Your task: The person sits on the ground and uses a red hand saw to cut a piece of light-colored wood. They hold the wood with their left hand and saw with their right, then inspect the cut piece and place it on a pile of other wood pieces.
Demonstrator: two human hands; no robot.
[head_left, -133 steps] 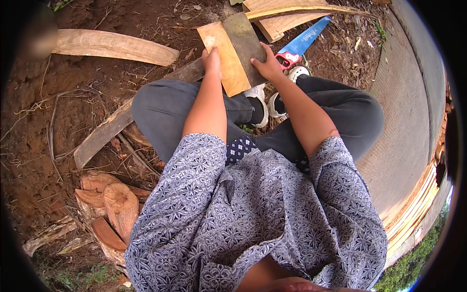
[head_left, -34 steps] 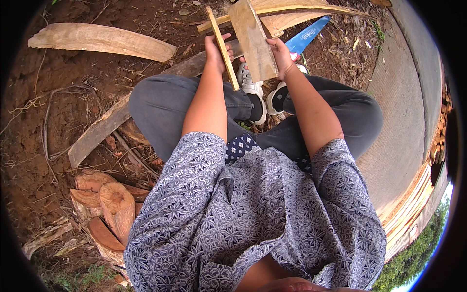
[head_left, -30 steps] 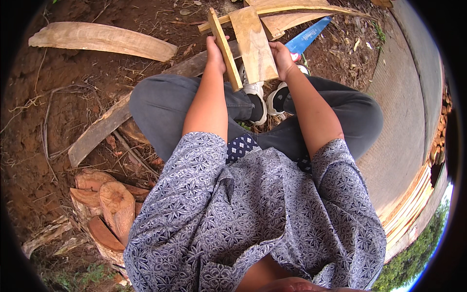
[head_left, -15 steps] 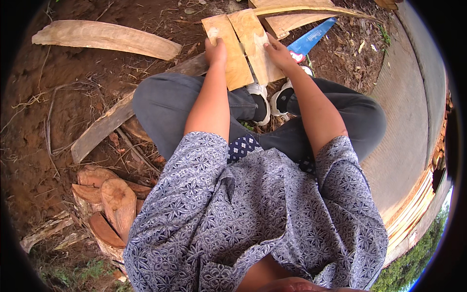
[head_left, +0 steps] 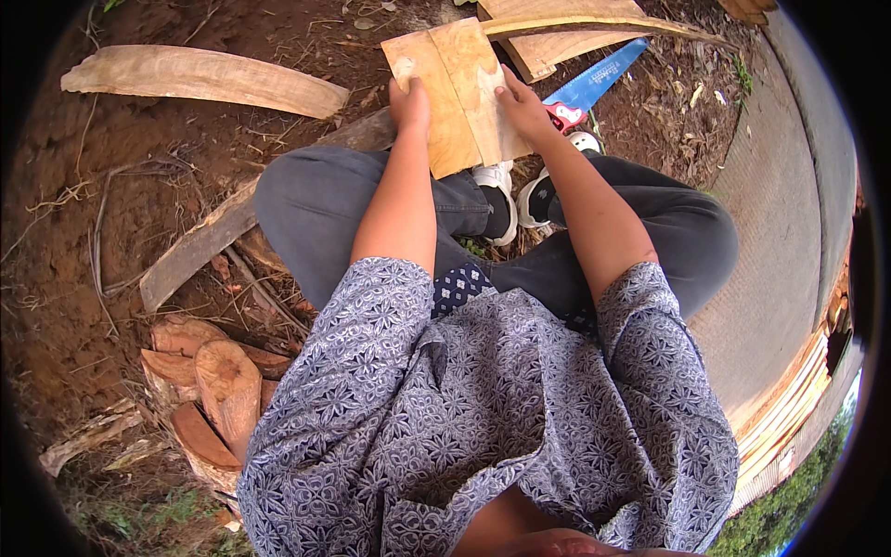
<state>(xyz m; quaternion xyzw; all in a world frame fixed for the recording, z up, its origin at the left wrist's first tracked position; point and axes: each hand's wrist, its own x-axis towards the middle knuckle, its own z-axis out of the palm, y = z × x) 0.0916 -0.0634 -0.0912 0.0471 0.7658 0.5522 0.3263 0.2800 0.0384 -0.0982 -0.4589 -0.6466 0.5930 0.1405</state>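
Observation:
Two flat, pale wooden boards are held side by side above my shoes, their long edges meeting along a thin seam. My left hand [head_left: 410, 104] grips the outer edge of the left board [head_left: 422, 93], thumb on its face. On the other side, my right hand [head_left: 524, 113] holds the right board [head_left: 471, 70] by its outer edge, thumb also on top. The fingers beneath the boards are hidden. Just beyond my right hand lies a handsaw [head_left: 599, 76] with a blue blade and a red and white handle.
A curved plank [head_left: 200, 79] lies on the dirt at the far left. More boards [head_left: 566, 42] rest beyond the saw. A grey weathered plank [head_left: 200, 246] runs beside my left knee, and cut wood chunks [head_left: 227, 385] are piled near left. Grey sheeting [head_left: 770, 232] spans the right.
The two boards have come together; the dark gap between them has closed to a thin seam. My right hand has shifted slightly left with its board.

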